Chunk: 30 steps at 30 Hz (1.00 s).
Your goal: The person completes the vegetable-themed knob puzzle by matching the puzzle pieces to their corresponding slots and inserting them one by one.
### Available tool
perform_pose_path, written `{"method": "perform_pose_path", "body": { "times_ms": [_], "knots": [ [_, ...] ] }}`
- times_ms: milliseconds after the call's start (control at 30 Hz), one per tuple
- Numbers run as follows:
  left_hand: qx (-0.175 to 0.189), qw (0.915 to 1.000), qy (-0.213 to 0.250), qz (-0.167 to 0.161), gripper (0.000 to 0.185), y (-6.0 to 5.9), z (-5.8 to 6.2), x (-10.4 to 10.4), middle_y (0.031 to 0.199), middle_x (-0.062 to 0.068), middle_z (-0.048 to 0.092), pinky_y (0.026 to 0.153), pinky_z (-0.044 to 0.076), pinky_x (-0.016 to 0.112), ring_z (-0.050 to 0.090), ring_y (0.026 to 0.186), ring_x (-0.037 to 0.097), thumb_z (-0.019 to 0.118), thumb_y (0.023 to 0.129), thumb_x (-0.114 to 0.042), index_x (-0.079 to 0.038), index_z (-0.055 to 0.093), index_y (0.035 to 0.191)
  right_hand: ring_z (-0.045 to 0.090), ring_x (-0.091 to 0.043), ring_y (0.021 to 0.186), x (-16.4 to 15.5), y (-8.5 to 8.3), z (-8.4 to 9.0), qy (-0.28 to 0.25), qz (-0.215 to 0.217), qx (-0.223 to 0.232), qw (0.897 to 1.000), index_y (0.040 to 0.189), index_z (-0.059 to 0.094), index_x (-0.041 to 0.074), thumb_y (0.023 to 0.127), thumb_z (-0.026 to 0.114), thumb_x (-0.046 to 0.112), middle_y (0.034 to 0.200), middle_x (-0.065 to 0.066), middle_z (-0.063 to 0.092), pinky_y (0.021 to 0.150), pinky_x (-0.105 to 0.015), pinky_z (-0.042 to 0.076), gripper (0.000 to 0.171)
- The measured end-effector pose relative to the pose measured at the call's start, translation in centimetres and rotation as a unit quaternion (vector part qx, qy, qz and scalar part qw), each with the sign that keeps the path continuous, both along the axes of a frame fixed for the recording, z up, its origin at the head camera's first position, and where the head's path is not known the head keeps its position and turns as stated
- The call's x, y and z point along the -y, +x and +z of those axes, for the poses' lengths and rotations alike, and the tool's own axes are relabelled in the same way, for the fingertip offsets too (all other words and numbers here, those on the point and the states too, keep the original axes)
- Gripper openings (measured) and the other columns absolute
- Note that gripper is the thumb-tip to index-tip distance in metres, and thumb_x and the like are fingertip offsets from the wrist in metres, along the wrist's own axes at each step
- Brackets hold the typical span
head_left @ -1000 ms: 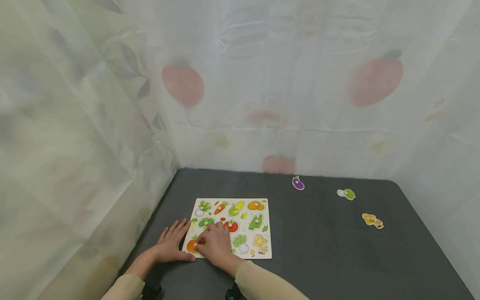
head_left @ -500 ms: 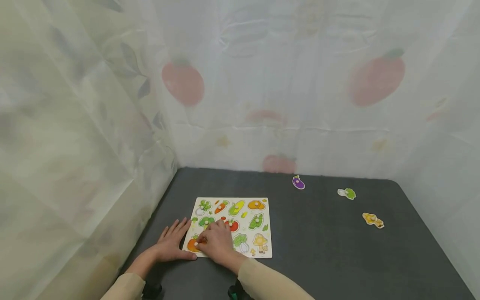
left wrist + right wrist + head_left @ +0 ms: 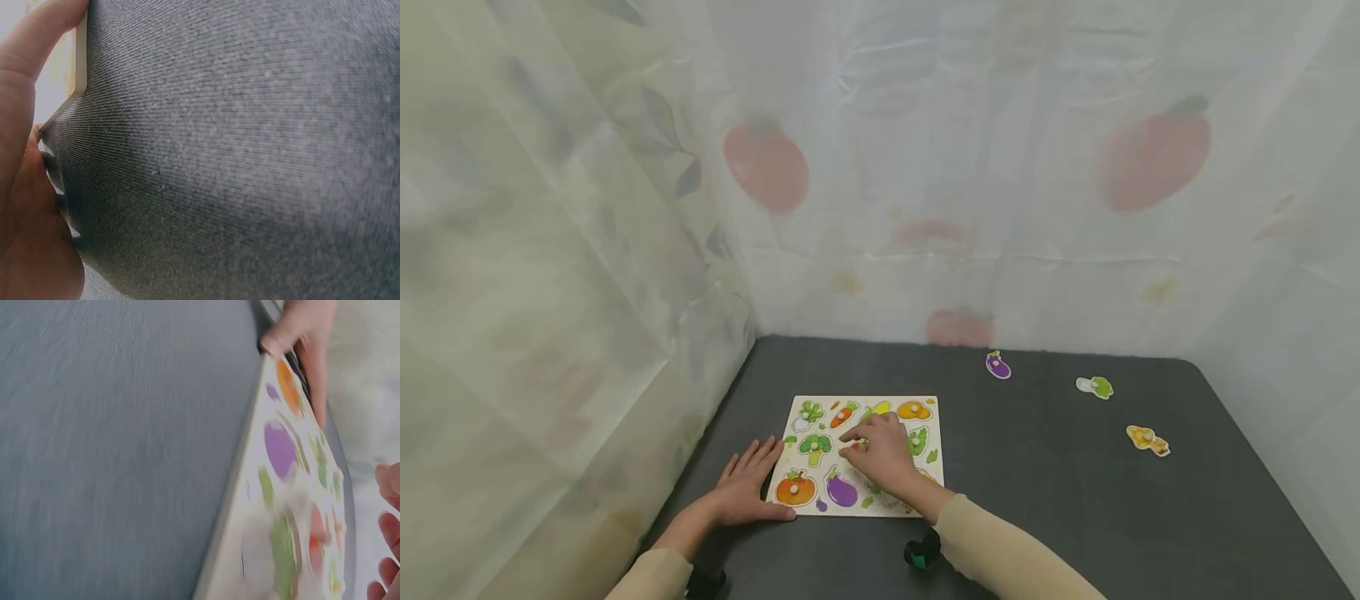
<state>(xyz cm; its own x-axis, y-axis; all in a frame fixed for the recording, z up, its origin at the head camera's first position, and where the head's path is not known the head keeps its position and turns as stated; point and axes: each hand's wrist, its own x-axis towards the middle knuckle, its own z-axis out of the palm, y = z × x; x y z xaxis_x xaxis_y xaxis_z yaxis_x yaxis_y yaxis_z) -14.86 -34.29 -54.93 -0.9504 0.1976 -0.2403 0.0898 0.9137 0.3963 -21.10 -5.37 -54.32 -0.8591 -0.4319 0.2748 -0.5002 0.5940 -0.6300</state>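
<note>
Nowhere can any writing or brand be read: the puzzle board [image 3: 861,457] carries only painted vegetables, among them a pumpkin [image 3: 795,489] and a purple eggplant picture [image 3: 842,492] along its near edge. The board lies on the dark table [image 3: 1060,500] toward its left side, near the front edge. The right hand [image 3: 883,450] is laid over the board's middle with fingers curled toward the tomato piece [image 3: 855,447], which is mostly hidden beneath them; whether that piece is actually pinched cannot be told. The left hand [image 3: 747,483] is spread flat on the table, fingers straight, its thumb against the board's near left corner. Three loose pieces are seen only from the head view: an eggplant [image 3: 997,365] near the back edge, a green-and-white one [image 3: 1095,387] farther right, and a yellow one [image 3: 1147,440] toward the right edge, all well apart from the board. The left wrist view is filled by grey tabletop, with the left hand cut off at the frame's left and only a sliver of board edge [image 3: 80,59] showing. The right wrist view is blurred; the board is seen edge-on, and fingertips [image 3: 390,531] are cropped at the right.
</note>
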Motion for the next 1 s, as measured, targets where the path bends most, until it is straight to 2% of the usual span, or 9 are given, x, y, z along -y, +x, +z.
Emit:
{"method": "perform_pose_path", "body": {
  "times_ms": [100,300,600,1000],
  "knots": [
    [-0.003,1.0000,0.006,-0.001,0.128,0.0,-0.1,0.0,0.167,0.022,0.018,0.114,0.004,0.073,0.009,0.151,0.051,0.081,0.070,-0.071,-0.007,0.023,0.164,0.047,-0.018,0.101,-1.7,-0.8,0.3,-0.025,-0.012,0.017,0.999,0.105,0.083,0.024,0.091,0.077,0.032,0.103,0.009,0.064,0.089,-0.043,0.040,0.017],
    [-0.003,1.0000,-0.002,-0.001,0.130,-0.1,-0.2,0.1,0.168,0.020,0.018,0.115,0.004,0.072,0.008,0.152,0.049,0.079,0.070,-0.075,-0.008,0.021,0.164,0.050,-0.027,0.115,-5.0,-2.5,0.5,-0.041,-0.050,0.011,0.998,0.106,0.082,0.021,0.090,0.080,0.030,0.107,0.004,0.067,0.099,-0.053,0.039,0.019],
    [-0.005,0.9999,-0.010,-0.001,0.129,-0.1,-0.3,0.0,0.168,0.020,0.018,0.115,0.005,0.073,0.010,0.152,0.049,0.078,0.070,-0.075,-0.008,0.022,0.164,0.048,-0.031,0.117,-9.9,-5.1,0.2,-0.041,-0.113,0.010,0.993,0.107,0.082,0.020,0.090,0.081,0.031,0.108,-0.001,0.067,0.098,-0.054,0.037,0.020],
    [0.008,1.0000,-0.004,0.000,0.128,0.0,0.1,-0.1,0.168,0.020,0.017,0.115,0.003,0.072,0.007,0.153,0.049,0.079,0.072,-0.073,-0.008,0.020,0.164,0.049,-0.040,0.119,-17.0,-8.8,-0.7,0.003,-0.191,0.016,0.982,0.113,0.080,0.016,0.094,0.076,0.032,0.112,-0.009,0.068,0.101,-0.063,0.033,0.025]
  ]
}}
